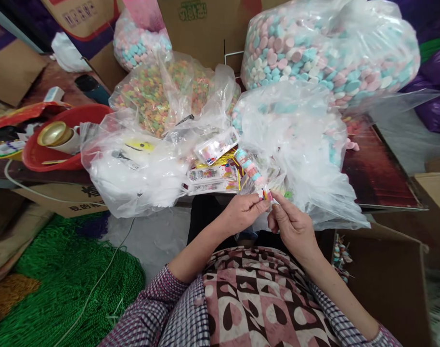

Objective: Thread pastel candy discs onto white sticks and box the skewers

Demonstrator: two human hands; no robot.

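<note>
My left hand (243, 211) and my right hand (292, 225) meet just in front of my lap, both pinched on the lower end of a small clear candy packet (251, 168). The packet holds a row of pink, blue and white tablets and has a colourful printed tab at the bottom. It points up and away from me, toward the table. Flat printed packets (212, 174) lie on the table edge just beyond my hands.
Large clear bags of pastel candies (328, 48) and a bag of multicoloured candies (158, 94) crowd the table. A red basin (43, 154) with a gold-lidded cup sits at left. Green netting (61, 279) covers the floor left; a cardboard box (386, 274) stands at right.
</note>
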